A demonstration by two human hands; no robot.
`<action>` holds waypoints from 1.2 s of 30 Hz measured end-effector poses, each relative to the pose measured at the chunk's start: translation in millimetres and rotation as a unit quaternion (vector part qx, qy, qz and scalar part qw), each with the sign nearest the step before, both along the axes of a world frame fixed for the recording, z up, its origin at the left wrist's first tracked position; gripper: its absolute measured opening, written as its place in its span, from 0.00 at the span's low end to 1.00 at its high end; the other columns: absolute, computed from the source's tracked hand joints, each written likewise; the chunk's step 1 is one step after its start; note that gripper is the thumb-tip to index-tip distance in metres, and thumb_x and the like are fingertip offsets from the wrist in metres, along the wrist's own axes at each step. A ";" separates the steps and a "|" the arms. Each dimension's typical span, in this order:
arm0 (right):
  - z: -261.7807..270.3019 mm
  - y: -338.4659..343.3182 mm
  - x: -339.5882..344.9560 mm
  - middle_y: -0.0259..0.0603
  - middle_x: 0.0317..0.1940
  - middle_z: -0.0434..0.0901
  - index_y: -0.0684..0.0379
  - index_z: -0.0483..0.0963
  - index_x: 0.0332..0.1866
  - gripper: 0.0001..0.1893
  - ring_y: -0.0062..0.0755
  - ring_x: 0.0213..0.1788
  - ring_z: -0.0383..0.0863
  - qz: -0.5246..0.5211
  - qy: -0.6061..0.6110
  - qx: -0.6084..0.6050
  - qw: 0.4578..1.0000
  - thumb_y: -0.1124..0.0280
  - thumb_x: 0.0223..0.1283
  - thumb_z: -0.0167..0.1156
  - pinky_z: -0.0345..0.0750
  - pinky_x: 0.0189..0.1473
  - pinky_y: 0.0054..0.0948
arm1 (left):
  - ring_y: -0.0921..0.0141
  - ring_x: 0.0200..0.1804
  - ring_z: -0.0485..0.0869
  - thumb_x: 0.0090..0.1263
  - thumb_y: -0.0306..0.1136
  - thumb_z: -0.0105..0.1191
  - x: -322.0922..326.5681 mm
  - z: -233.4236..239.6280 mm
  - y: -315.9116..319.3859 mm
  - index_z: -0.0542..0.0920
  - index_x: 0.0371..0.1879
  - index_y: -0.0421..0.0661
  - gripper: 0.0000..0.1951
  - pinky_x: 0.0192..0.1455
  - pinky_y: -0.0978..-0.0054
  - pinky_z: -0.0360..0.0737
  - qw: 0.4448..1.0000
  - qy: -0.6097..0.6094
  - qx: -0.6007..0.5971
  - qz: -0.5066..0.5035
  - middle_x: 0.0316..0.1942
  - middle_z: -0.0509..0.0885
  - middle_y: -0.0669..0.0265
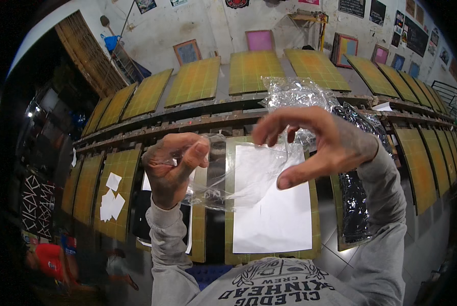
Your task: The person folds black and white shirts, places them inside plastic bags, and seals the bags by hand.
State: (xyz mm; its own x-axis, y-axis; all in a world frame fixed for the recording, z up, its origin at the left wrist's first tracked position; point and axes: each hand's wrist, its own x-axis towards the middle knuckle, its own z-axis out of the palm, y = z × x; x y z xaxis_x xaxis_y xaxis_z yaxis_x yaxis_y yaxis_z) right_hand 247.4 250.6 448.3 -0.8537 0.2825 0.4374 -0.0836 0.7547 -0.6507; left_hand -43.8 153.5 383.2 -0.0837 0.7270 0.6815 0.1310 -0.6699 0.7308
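Note:
My left hand (179, 162) pinches a clear plastic bag (222, 187) between thumb and fingers. The thin plastic hangs to the right, above the board in front of me. My right hand (312, 143) is over the other end of the bag, its thumb and fingers spread apart; its fingertips are slightly blurred. Below both hands, a white paper sheet (272, 225) lies on a yellow-green gridded board (230, 248). Part of the sheet shows through the plastic.
Crumpled clear plastic packaging (297, 91) rests beyond my right hand. Black items in shiny plastic (354, 210) cover a board on the right. White paper pieces (112, 201) lie on a left board. Metal rails (198, 111) run behind. A person in red (51, 260) is at lower left.

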 end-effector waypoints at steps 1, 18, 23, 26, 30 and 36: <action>1.8 1.0 2.7 0.41 0.45 0.89 0.59 0.83 0.54 0.17 0.29 0.47 0.88 -0.009 -0.025 -0.009 1.000 0.62 0.66 0.76 0.85 0.49 0.29 | 0.75 0.30 0.87 0.75 0.32 0.70 -4.6 1.6 0.1 0.88 0.45 0.40 0.09 0.32 0.78 0.83 1.000 -0.004 -0.017 0.010 0.35 0.91 0.60; -256.2 -67.9 38.1 0.46 0.69 0.80 0.56 0.85 0.41 0.12 0.54 0.74 0.76 -0.451 0.066 0.155 0.877 0.79 0.52 0.78 0.74 0.72 0.45 | 0.71 0.61 0.81 0.66 0.42 0.73 56.1 -171.1 -88.3 0.91 0.48 0.68 0.12 0.62 0.68 0.72 0.827 0.528 0.112 0.157 0.53 0.89 0.86; -383.2 -121.3 56.8 0.51 0.70 0.76 0.56 0.86 0.52 0.16 0.56 0.73 0.75 -0.570 0.057 -0.056 0.818 0.82 0.58 0.71 0.74 0.71 0.46 | 0.65 0.60 0.81 0.61 0.35 0.72 105.9 -308.7 -96.2 0.89 0.53 0.60 0.19 0.59 0.61 0.73 0.856 0.510 -0.056 0.067 0.60 0.86 0.80; -399.0 -148.7 55.3 0.49 0.58 0.81 0.59 0.83 0.53 0.16 0.50 0.62 0.81 -0.646 0.068 -0.041 0.759 0.79 0.60 0.71 0.77 0.64 0.43 | 0.65 0.57 0.79 0.61 0.36 0.72 129.2 -340.2 -105.1 0.87 0.56 0.57 0.21 0.56 0.61 0.73 0.858 0.490 -0.148 0.042 0.59 0.84 0.77; -405.7 -148.1 53.7 0.38 0.39 0.84 0.57 0.82 0.41 0.09 0.41 0.47 0.84 -0.629 -0.009 -0.170 0.759 0.72 0.58 0.76 0.78 0.55 0.41 | 0.62 0.57 0.77 0.64 0.41 0.71 148.7 -353.1 -105.5 0.85 0.60 0.54 0.24 0.56 0.60 0.73 0.844 0.494 -0.205 0.032 0.64 0.80 0.71; -431.4 -127.6 52.4 0.36 0.38 0.84 0.55 0.84 0.39 0.11 0.40 0.44 0.81 -0.579 -0.143 -0.116 0.795 0.63 0.58 0.77 0.76 0.50 0.40 | 0.53 0.63 0.76 0.68 0.54 0.65 164.3 -316.0 -97.6 0.78 0.70 0.47 0.34 0.61 0.52 0.75 0.854 0.451 -0.253 -0.062 0.76 0.74 0.64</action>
